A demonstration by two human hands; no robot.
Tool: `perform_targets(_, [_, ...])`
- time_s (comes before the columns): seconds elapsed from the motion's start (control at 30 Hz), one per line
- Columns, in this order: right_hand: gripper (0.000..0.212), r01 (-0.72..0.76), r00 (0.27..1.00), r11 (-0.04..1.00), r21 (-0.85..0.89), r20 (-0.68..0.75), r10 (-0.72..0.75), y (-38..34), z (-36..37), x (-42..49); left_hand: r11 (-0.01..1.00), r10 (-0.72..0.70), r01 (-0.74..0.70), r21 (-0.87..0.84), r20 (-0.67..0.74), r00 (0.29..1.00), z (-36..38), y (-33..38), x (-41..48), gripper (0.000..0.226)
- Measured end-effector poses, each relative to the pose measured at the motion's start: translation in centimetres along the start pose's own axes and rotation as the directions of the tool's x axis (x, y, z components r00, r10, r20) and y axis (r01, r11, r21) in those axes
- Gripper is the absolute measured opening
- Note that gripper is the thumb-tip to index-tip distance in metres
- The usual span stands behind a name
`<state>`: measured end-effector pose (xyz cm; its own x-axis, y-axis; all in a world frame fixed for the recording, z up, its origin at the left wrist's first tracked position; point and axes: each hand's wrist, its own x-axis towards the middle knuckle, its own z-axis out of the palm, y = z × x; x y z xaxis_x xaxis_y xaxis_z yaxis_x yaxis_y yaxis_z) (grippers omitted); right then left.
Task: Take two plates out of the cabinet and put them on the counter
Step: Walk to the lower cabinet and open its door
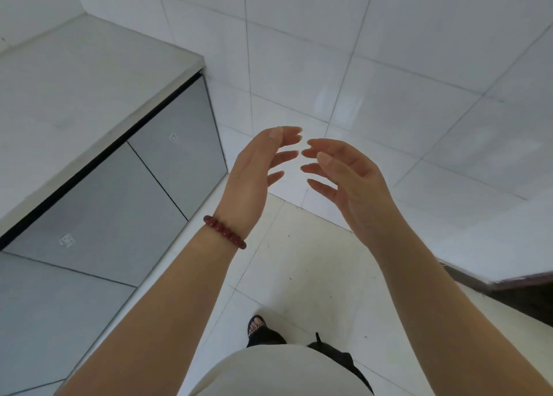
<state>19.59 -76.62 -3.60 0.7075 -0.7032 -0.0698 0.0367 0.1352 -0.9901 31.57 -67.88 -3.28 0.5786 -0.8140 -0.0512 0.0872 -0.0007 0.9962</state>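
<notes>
My left hand (257,168) and my right hand (347,180) are raised in front of me, palms facing each other, fingertips almost meeting. Both are empty, with fingers spread. A red bead bracelet (224,231) circles my left wrist. The pale grey counter (74,90) runs along the left side, with nothing standing on the part I see. Below it are grey cabinet doors (119,204), all closed. No plates are in view.
A white tiled wall (389,66) fills the space ahead and to the right. The floor (299,261) is pale tile, with my sandalled foot (257,326) on it. A dark wooden edge (508,291) shows at the right.
</notes>
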Motion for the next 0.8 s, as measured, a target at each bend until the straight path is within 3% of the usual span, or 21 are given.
perform_targets(0.4, [0.018, -0.027, 0.996, 1.000, 0.005, 0.084, 0.026, 0.0, -1.4, 11.3, 0.999, -0.036, 0.033, -0.041, -0.080, 0.996, -0.4, -0.3, 10.9, 0.036])
perform_targets(0.8, [0.016, -0.086, 0.902, 0.996, -0.026, 0.422, 0.089, -0.9, -2.0, 26.4, 1.000, 0.028, -0.021, 0.021, -0.354, 0.935, -1.2, 0.6, 21.5, 0.042])
